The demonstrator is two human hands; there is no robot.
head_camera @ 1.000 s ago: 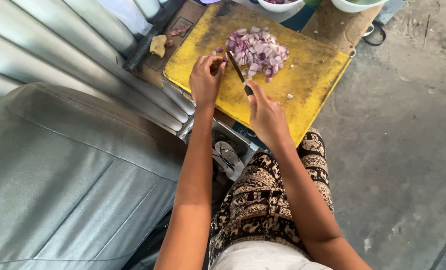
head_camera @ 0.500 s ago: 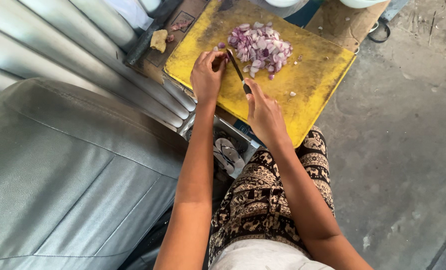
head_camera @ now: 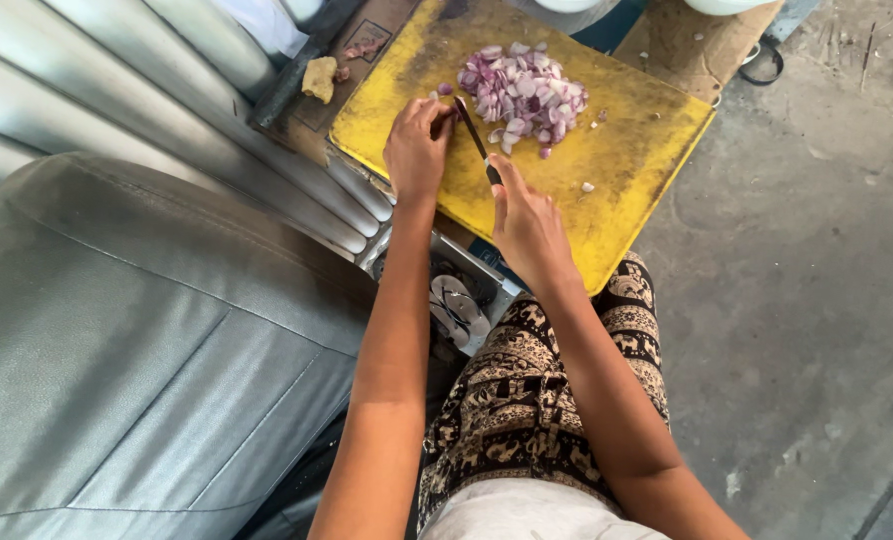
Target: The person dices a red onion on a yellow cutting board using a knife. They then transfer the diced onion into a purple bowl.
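Bowls at the top edge are cut off. The yellow board [head_camera: 627,150] carries a pile of chopped purple onion [head_camera: 523,95]. The right hand [head_camera: 527,222] has its fingers closed on a knife [head_camera: 475,142], handle mostly hidden. Left hand [head_camera: 417,145] fingers curl onto a small onion piece [head_camera: 447,113], barely visible beside the blade.

My cutting board [head_camera: 607,190] is yellow, scuffed darker near its far edge. The chopped onion [head_camera: 522,95] heaped toward its far side is purple and white. My knife [head_camera: 475,140] has a dark blade. My trousers [head_camera: 537,400] are black with a cream elephant print. The floor [head_camera: 817,270] is grey.
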